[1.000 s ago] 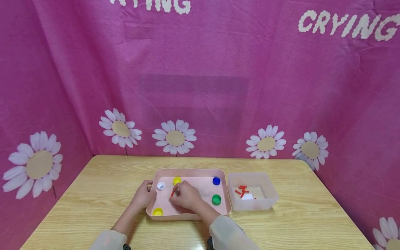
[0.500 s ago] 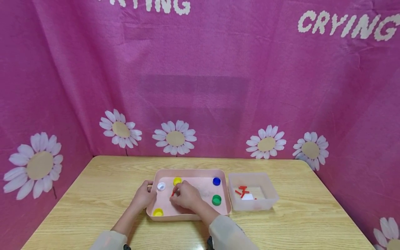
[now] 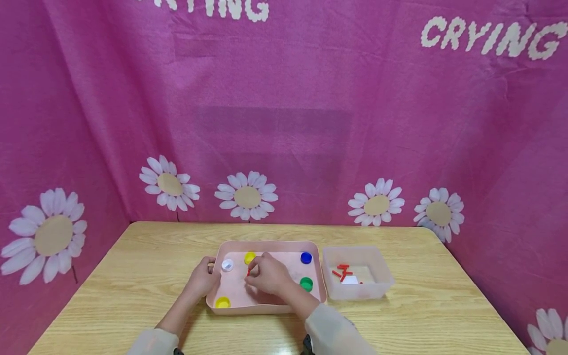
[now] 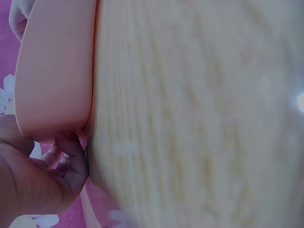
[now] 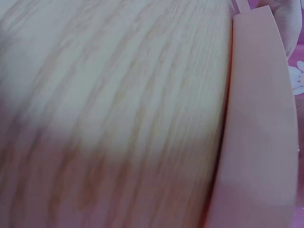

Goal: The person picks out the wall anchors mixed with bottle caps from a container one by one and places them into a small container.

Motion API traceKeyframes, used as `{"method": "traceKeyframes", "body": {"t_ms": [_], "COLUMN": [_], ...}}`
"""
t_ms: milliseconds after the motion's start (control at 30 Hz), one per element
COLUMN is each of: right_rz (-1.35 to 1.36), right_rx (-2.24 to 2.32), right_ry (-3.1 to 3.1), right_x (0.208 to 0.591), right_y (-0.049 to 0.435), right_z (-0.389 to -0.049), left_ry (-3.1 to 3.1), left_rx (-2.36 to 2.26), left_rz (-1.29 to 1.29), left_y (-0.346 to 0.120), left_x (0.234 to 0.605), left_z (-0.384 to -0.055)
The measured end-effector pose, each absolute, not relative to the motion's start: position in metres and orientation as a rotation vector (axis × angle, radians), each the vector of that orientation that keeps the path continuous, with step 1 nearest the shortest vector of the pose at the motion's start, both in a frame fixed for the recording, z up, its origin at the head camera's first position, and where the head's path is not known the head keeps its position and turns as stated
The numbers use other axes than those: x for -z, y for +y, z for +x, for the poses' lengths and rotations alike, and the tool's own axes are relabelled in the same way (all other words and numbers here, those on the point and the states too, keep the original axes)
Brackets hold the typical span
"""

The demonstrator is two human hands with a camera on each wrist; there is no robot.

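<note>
In the head view my right hand point(image 3: 269, 276) is over the pink tray point(image 3: 266, 309), pinching a short red stick point(image 3: 249, 271) between thumb and fingertips. The stick is tilted and its upper end lies close to a yellow bottle cap point(image 3: 250, 257). At the tray's left end my left hand point(image 3: 205, 277) grips the side wall, thumb at the rim. The left wrist view shows that hand point(image 4: 40, 175) with curled fingers against the tray's end wall point(image 4: 54, 71). The right wrist view has the tray wall point(image 5: 261, 118) but hides the pinch.
Inside the tray are a white cap point(image 3: 227, 266), another yellow cap point(image 3: 223, 301), a blue cap point(image 3: 306, 258) and a green cap point(image 3: 306, 283). A translucent box point(image 3: 381, 288) with several red sticks point(image 3: 342, 272) and a white piece point(image 3: 349, 280) stands right of the tray on the wooden table point(image 3: 426, 315).
My right hand has shifted slightly right with the red stick in its pinch. The left hand stays on the tray's end.
</note>
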State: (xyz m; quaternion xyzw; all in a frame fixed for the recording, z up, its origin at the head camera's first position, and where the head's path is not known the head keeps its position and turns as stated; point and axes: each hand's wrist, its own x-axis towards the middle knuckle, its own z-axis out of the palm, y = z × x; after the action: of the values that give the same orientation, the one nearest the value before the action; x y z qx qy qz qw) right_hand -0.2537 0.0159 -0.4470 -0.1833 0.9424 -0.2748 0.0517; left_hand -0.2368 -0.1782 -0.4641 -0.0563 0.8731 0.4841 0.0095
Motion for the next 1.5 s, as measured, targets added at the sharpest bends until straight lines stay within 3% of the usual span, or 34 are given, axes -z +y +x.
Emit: {"method": "traceKeyframes", "body": {"t_ms": [1233,1500], "right_rz": [-0.888,-0.855], "right_rx": [0.828,0.867], "right_ry": [3.018,3.019], "right_x": [0.405,0.398], "right_y": [0.091,0.109], "right_z": [-0.238,-0.235], "left_ry": [2.734,2.728], "left_rx": [-1.429,-1.424], "left_rz": [-0.218,-0.230], "left_y": [-0.179,-0.178], "left_x": [0.465,0.464], "left_z": [-0.239,-0.238]}}
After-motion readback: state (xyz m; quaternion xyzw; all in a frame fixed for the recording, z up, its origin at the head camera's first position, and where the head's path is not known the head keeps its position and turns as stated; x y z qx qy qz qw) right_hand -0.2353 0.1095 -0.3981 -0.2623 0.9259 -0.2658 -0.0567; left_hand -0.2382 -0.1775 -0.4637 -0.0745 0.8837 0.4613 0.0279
